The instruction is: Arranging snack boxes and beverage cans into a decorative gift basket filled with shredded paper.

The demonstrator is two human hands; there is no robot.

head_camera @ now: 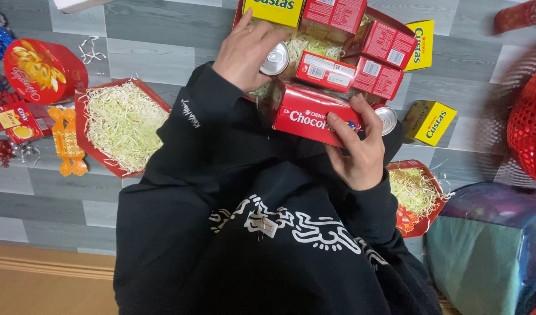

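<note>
Grey wood-plank floor (pixel 163 41), a tan strip (pixel 40 280) along its lower-left edge, red tray of pale shredded paper (pixel 122 125) lying on the planks, red round tin (pixel 43 70) just left of that tray, red mesh basket (pixel 527 125) far right of it, even indoor light

Grey plank floor (pixel 163 41) carries a red tray of pale shredded paper (pixel 123 125) at 9 o'clock; round red tin (pixel 43 70) at 10 o'clock; yellow box (pixel 431 121) at 3 o'clock; red mesh basket (pixel 529 131) at right edge.
</note>
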